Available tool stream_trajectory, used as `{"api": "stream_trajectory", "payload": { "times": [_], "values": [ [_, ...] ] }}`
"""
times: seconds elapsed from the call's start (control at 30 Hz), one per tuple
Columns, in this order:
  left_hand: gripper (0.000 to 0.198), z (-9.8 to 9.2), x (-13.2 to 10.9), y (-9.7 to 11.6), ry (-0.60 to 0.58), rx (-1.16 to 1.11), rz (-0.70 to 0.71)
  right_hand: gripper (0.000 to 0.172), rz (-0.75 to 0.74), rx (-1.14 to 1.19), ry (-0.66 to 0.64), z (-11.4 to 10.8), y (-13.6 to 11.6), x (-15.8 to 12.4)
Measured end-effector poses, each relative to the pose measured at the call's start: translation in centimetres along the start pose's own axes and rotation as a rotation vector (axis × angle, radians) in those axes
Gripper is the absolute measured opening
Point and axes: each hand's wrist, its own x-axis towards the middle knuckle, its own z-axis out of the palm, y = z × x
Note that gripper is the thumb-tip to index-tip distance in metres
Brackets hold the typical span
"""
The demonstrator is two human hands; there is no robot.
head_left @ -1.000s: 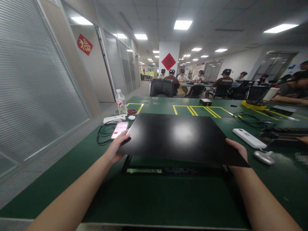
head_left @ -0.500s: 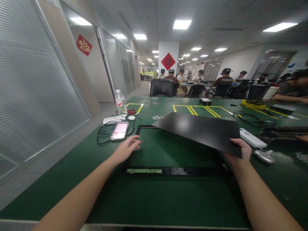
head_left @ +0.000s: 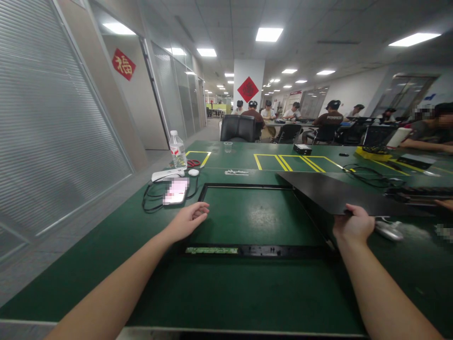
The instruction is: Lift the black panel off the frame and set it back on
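Note:
A thin black panel (head_left: 339,189) is held up at the right, tilted, over the right side of a black rectangular frame (head_left: 247,186). My right hand (head_left: 354,224) grips the panel's near edge, thumb on top. The frame lies flat on the green table (head_left: 240,297), and a green circuit strip (head_left: 212,250) shows in its near bar. My left hand (head_left: 191,218) is beside the frame's left bar with its fingers loosely curled and apart, holding nothing.
A phone (head_left: 176,191), black cables, a white device (head_left: 168,175), red scissors (head_left: 193,163) and a water bottle (head_left: 178,150) stand or lie at the left. At the right are a silver mouse-like object (head_left: 389,230) and a yellow tray (head_left: 373,154). People sit farther back.
The black panel has moved right with my right hand, uncovering the frame's far bar and more of its inside. My left hand has shifted slightly and its fingers have curled a little.

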Motion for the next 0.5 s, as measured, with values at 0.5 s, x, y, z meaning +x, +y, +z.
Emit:
{"api": "stream_trajectory", "payload": {
  "times": [0.5],
  "values": [
    [0.033, 0.0, -0.2, 0.9, 0.001, -0.023, 0.020, 0.041, 0.085, 0.011, 0.018, -1.2, 0.5, 2.1]
  ]
}}
